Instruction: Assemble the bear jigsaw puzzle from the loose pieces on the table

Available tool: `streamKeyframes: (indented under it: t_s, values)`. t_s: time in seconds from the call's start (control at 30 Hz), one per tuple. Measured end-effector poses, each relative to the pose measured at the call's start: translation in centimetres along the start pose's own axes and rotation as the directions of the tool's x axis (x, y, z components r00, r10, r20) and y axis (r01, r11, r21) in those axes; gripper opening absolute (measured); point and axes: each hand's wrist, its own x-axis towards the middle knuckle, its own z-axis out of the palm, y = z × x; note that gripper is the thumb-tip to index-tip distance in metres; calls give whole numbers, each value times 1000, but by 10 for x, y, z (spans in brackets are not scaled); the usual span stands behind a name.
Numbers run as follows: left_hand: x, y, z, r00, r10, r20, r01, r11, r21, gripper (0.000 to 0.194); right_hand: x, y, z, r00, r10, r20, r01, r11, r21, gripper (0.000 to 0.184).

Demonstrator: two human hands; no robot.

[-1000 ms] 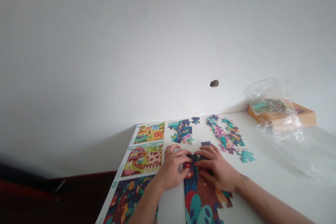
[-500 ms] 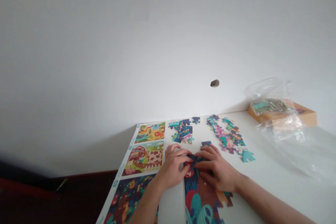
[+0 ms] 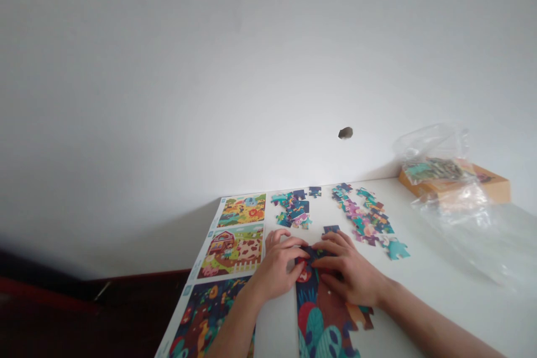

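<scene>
While touching the near puzzle (image 3: 329, 301) at the far end w/ L hand (image 3: 278, 267) & R hand (image 3: 351, 270), can't tell if gripping, but looks part joined, w/ L far pcs (image 3: 301, 207) & R far pcs (image 3: 369, 221) left loose.

Partly assembled jigsaw puzzle (image 3: 325, 302): flat on white table (image 3: 444, 291); dark blue and brown, red and teal leaf shapes toward near end. Left edge straight; right edge irregular, interlocking tabs exposed. Far end partly covered. Dark-blue loose piece (image 3: 331, 229) just beyond. Left piece cluster (image 3: 298, 209) and right piece cluster (image 3: 364, 228) farther off, overlapping, multicoloured.
</scene>
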Motion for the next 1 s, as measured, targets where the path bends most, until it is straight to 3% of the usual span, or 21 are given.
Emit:
streamKeyframes:
  t_s: [0.53, 1.0]
  values:
    - [0, 2, -2, 1000, 3, -2, -3, 1000, 0, 38, 1, -1, -3, 1000, -25, -12, 25, 1000, -14, 28]
    - [-1, 3, -3, 1000, -6, 3, 6, 1000, 3, 37, 1, -3, -4, 999, -32, -15, 31, 999, -14, 28]
